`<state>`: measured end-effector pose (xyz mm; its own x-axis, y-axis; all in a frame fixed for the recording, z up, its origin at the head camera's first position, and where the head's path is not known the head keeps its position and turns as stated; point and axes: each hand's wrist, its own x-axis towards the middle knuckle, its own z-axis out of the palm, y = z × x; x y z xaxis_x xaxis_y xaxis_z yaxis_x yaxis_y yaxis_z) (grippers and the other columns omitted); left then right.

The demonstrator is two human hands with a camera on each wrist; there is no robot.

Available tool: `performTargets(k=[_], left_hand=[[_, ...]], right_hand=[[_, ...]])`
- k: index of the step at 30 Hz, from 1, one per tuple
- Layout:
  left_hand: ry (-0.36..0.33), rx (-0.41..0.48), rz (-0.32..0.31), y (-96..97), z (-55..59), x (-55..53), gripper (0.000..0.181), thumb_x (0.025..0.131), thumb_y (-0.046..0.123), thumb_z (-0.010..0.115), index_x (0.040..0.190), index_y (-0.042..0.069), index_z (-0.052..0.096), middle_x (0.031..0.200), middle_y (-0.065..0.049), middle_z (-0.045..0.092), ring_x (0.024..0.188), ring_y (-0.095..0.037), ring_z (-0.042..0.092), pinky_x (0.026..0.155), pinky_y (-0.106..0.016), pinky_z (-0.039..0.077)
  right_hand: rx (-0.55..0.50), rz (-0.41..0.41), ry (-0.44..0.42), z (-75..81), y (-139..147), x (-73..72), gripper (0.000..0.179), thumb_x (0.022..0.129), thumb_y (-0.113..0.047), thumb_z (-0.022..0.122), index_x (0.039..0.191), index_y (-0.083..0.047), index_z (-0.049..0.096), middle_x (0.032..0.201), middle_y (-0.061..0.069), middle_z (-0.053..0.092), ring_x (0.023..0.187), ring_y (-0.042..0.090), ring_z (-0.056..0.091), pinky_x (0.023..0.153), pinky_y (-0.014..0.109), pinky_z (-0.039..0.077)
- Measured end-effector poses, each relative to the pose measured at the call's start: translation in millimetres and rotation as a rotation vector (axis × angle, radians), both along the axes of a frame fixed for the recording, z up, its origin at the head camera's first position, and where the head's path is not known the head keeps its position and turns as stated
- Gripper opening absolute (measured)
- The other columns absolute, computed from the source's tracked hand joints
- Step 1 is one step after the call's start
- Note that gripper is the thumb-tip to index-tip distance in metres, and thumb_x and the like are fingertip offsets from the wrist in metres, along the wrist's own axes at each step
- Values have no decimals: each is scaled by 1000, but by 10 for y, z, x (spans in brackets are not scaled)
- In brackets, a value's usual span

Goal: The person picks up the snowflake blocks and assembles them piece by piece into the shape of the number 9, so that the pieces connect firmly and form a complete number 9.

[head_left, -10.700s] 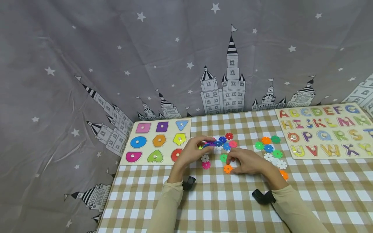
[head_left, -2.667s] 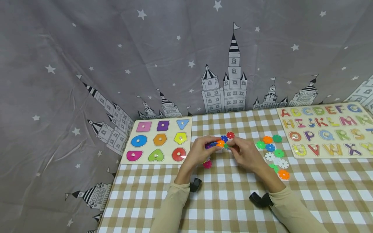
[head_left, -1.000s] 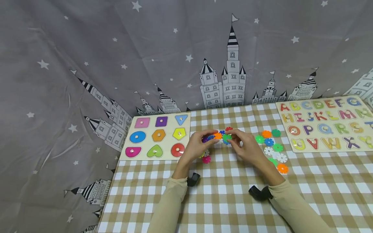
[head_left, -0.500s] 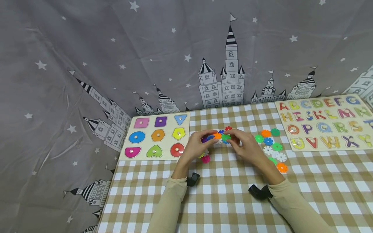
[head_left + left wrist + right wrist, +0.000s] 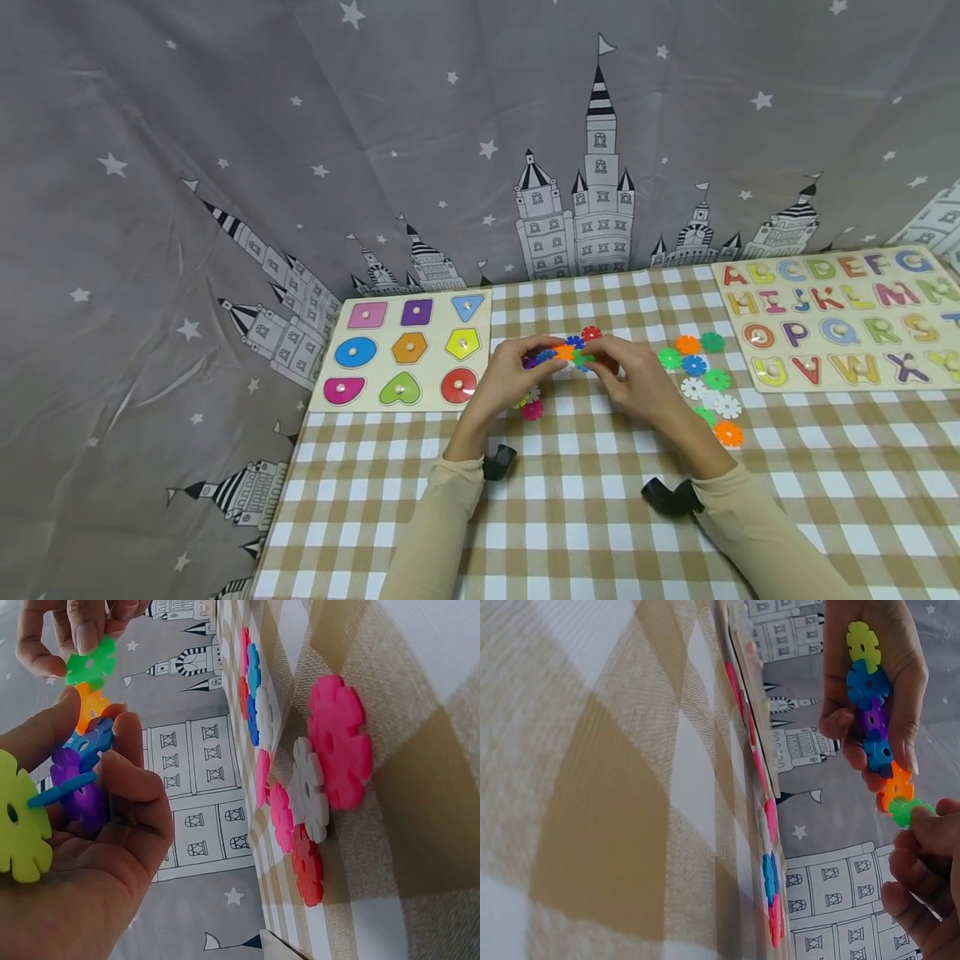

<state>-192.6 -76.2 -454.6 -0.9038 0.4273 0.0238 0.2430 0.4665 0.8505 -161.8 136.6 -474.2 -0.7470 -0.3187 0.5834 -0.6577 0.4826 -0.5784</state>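
Note:
My left hand (image 5: 504, 383) holds a chain of interlocking plastic flower discs above the checked cloth. In the right wrist view the chain runs from a yellow-green disc (image 5: 865, 645) through a blue one, a purple disc (image 5: 874, 718) and another blue one to an orange disc (image 5: 897, 784). Left thumb and fingers close around its middle, near the orange end. A green disc (image 5: 94, 666) is pinched between thumb and fingertips of my right hand (image 5: 633, 375). Its edge meets the orange disc at the chain's end. Fingers partly cover both discs.
Loose discs lie behind and below the hands, among them a red one (image 5: 592, 332) and a pink one (image 5: 532, 410). Several more, including an orange disc (image 5: 728, 434), lie to the right. A shape puzzle board (image 5: 375, 371) is at left, an alphabet board (image 5: 817, 387) at right.
Earlier the right hand was at an orange disc on the cloth; that disc is now on the chain. The right hand has since brought the green disc against it. Lately both hands barely move.

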Motion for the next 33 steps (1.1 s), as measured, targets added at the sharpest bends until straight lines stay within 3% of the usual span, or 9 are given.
performTargets(k=[8, 12, 16, 20, 25, 29, 33], left_hand=[[-12, -23, 1, 5, 18, 15, 32, 90, 26, 72, 119, 13, 71, 116, -3, 70, 92, -15, 59, 80, -23, 51], [-47, -4, 12, -5, 42, 18, 32, 89, 29, 73, 118, 15, 71, 117, -3, 70, 95, -16, 60, 83, -26, 52], [-73, 28, 48, -23, 33, 1, 32, 90, 30, 71, 119, 16, 71, 117, -2, 70, 98, -16, 61, 86, -29, 52], [-58, 29, 69, -38, 19, -10, 34, 91, 30, 70, 121, 14, 70, 119, -3, 70, 102, -16, 62, 91, -30, 51], [-48, 13, 45, -42, 20, -13, 35, 90, 29, 71, 122, 13, 69, 119, -4, 70, 101, -17, 62, 90, -30, 52], [-44, 12, 47, -42, 23, -13, 34, 90, 30, 71, 121, 14, 70, 119, -3, 70, 102, -17, 62, 90, -31, 51], [-56, 17, 37, -36, 31, -12, 34, 90, 28, 71, 121, 15, 70, 121, -2, 69, 105, -17, 61, 93, -32, 50]], right_hand=[[-3, -19, 20, -2, 4, 9, 21, 80, 6, 74, 96, -6, 67, 84, 1, 67, 67, 5, 48, 60, 18, 43], [-22, 19, 85, -5, -18, -7, 21, 78, 11, 73, 90, -5, 67, 81, 3, 67, 68, 7, 50, 63, 16, 42], [-17, 61, 116, -14, -25, -21, 23, 77, 13, 70, 94, -3, 71, 84, 6, 70, 67, 8, 51, 62, 16, 42], [-30, 80, 70, -7, 8, -24, 30, 76, 13, 72, 101, -4, 73, 84, 3, 70, 64, 6, 49, 57, 21, 44], [-29, 100, -17, 19, 65, -23, 37, 75, 12, 73, 108, -4, 72, 83, 1, 68, 64, 6, 50, 57, 24, 47], [8, 25, -88, 39, 87, -12, 31, 79, 9, 73, 106, -6, 72, 88, 4, 71, 66, 6, 50, 59, 24, 47], [4, -61, -120, 37, 84, -6, 18, 81, 2, 75, 96, -8, 72, 76, -1, 69, 61, 5, 49, 55, 23, 45]])
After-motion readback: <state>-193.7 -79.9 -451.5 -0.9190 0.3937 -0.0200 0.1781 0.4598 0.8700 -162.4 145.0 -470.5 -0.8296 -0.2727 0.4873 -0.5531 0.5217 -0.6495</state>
